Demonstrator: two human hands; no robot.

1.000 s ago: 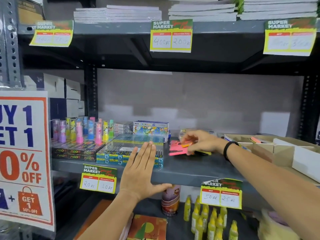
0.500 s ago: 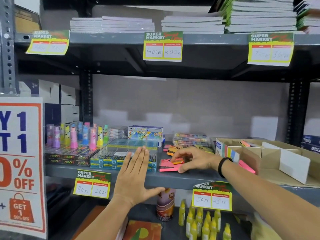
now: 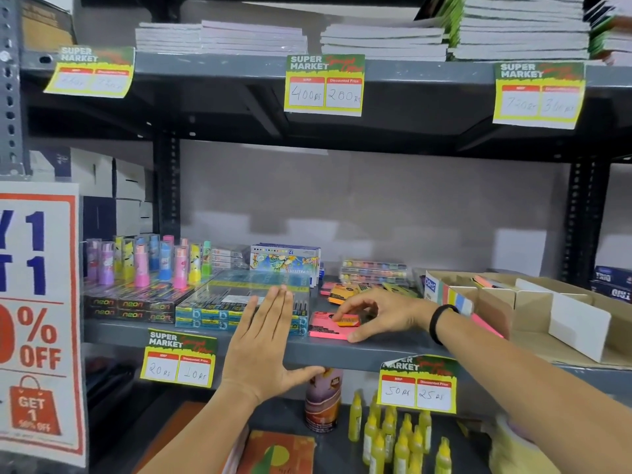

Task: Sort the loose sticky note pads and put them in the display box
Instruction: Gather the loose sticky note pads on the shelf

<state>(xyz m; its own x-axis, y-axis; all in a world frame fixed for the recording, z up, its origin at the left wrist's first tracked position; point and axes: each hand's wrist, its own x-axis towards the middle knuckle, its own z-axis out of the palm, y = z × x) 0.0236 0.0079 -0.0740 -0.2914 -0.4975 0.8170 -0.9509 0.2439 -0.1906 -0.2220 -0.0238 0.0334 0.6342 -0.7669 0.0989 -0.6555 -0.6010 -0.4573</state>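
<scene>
A pink sticky note pad point(image 3: 326, 328) lies flat near the front edge of the grey middle shelf point(image 3: 369, 352). My right hand point(image 3: 379, 311) rests over it, fingers on top and thumb at its front edge. An orange pad point(image 3: 340, 291) and more loose pads lie behind it. The cardboard display box point(image 3: 533, 313), with white dividers and a few pads inside, stands at the right on the same shelf. My left hand point(image 3: 265, 350) is held flat and empty, fingers together, in front of the shelf edge with the thumb under it.
Boxes of pens point(image 3: 236, 302) and neon boxes point(image 3: 130, 307) with coloured tubes point(image 3: 147, 261) fill the shelf's left. A pastel box point(image 3: 285, 261) stands behind. Price tags point(image 3: 179, 360) hang from shelf edges. Yellow bottles point(image 3: 393, 436) stand below. A sale sign point(image 3: 37, 319) is at left.
My right hand has drawn the pink pad forward from the middle of the shelf toward its front edge. My left hand has stayed almost still.
</scene>
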